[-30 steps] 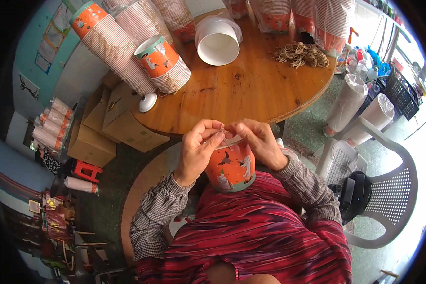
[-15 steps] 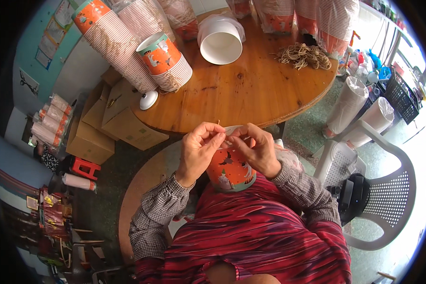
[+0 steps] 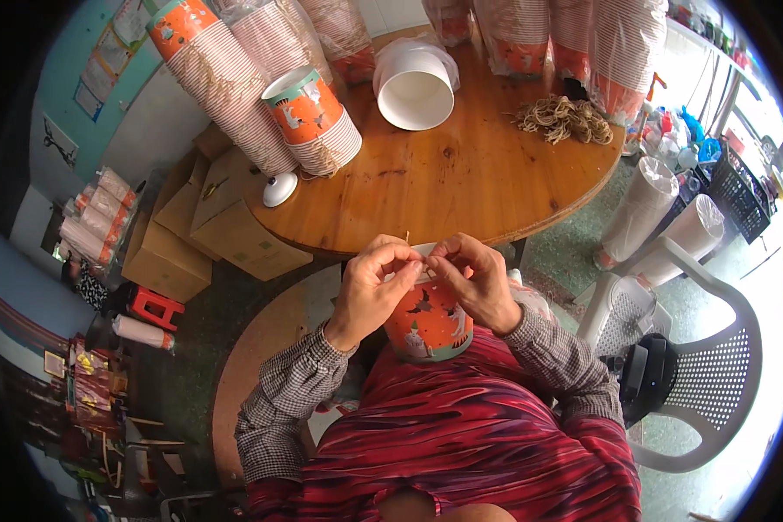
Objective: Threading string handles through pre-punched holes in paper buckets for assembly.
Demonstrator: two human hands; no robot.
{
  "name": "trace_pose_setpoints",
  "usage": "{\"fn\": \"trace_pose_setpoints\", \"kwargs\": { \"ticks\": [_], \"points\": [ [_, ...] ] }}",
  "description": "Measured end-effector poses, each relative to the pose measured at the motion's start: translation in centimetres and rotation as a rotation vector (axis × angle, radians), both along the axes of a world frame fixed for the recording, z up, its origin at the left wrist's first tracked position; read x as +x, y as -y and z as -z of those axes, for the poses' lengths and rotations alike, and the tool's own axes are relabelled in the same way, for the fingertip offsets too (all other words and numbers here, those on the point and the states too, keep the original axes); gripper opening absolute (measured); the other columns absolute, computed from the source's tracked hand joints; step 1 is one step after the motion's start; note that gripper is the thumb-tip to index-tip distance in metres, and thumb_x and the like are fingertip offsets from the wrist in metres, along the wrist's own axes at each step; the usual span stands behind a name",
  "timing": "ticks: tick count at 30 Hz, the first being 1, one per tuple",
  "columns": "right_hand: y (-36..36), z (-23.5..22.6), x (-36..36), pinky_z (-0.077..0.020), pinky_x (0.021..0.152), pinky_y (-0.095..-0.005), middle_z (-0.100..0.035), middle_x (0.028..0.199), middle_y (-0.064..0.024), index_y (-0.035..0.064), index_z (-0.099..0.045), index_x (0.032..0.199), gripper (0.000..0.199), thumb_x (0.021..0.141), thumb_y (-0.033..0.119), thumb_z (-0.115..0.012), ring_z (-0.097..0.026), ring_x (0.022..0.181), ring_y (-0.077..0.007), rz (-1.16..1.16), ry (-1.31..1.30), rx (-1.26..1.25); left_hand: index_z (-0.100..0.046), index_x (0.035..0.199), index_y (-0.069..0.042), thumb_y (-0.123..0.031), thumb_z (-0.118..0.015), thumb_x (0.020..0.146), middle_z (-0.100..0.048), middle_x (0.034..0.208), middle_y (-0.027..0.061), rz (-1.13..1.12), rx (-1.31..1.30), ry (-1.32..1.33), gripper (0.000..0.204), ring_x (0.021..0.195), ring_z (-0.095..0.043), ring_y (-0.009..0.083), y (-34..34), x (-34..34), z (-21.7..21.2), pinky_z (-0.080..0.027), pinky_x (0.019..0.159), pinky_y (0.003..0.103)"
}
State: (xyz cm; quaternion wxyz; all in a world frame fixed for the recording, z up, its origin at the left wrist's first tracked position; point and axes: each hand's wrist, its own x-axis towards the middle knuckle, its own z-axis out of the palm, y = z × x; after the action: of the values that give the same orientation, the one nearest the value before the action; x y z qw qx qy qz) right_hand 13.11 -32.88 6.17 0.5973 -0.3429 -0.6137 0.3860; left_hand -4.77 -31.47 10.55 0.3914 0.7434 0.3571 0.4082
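Right now your left hand (image 3: 370, 291) and right hand (image 3: 474, 283) meet fingertip to fingertip over rim of orange paper cup (image 3: 428, 324), pinching something thin there; too small to tell what. Cup sits against your lap, top hidden by fingers. Beyond, round wooden desk (image 3: 461, 187): white cup (image 3: 416, 87) on its side, rubber-band pile (image 3: 564, 119), orange cup stack (image 3: 313, 122) lying down. Wrapped stacks at far edge cut off by frame.

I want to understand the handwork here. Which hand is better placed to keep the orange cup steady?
Probably the right hand: its palm lies over the rim of the orange paper cup, while the left hand only pinches at the rim.
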Motion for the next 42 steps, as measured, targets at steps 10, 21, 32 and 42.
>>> {"fn": "trace_pose_setpoints", "kwargs": {
  "ticks": [10,21,32,42],
  "points": [
    [-1.1,0.2,0.3,-0.0487,0.061,-0.0244,-0.064,0.079,-0.0081,-0.0002,-0.060,0.095,0.008,0.090,0.006,-0.062,-0.060,0.066,-0.0119,-0.018,0.130,0.101,-0.065,0.091,0.005,-0.013,-0.061,0.092,-0.059,0.092,0.0015,0.164,-0.378,0.074,0.018,0.085,-0.055,0.0080,-1.2,-0.8,-1.7,-0.046,0.078,0.023],
    [-0.4,0.7,-0.3,-0.0479,0.061,-0.0204,-0.067,0.082,-0.0052,-0.0008,-0.059,0.098,0.014,0.087,0.000,-0.066,-0.063,0.077,-0.0075,-0.029,-0.018,0.134,-0.066,0.095,0.000,-0.019,-0.058,0.094,-0.062,0.088,0.0000,0.182,-0.545,0.151,0.021,0.079,-0.052,0.0078,-1.7,-0.5,-1.8,-0.043,0.077,0.022],
    [-0.7,0.7,-0.8,-0.0431,0.050,-0.0210,-0.060,0.074,-0.0042,-0.0004,-0.059,0.092,0.007,0.088,0.002,-0.064,-0.055,0.060,-0.0054,-0.003,-0.064,0.110,-0.065,0.094,0.000,-0.015,-0.060,0.093,-0.058,0.086,-0.0019,0.174,-0.527,0.138,0.015,0.081,-0.051,0.0072,-1.5,-0.8,-1.8,-0.044,0.077,0.022],
    [-0.4,0.0,0.4,-0.0464,0.060,-0.0213,-0.059,0.075,-0.0012,-0.0003,-0.058,0.090,0.007,0.091,0.005,-0.062,-0.055,0.068,-0.0047,-0.101,-0.057,-0.049,-0.058,0.090,0.002,0.001,-0.057,0.085,-0.053,0.102,0.0060,0.123,-0.163,0.057,0.005,0.090,-0.053,0.0106,-0.6,-1.4,-0.4,-0.045,0.081,0.024]
  ]
}}
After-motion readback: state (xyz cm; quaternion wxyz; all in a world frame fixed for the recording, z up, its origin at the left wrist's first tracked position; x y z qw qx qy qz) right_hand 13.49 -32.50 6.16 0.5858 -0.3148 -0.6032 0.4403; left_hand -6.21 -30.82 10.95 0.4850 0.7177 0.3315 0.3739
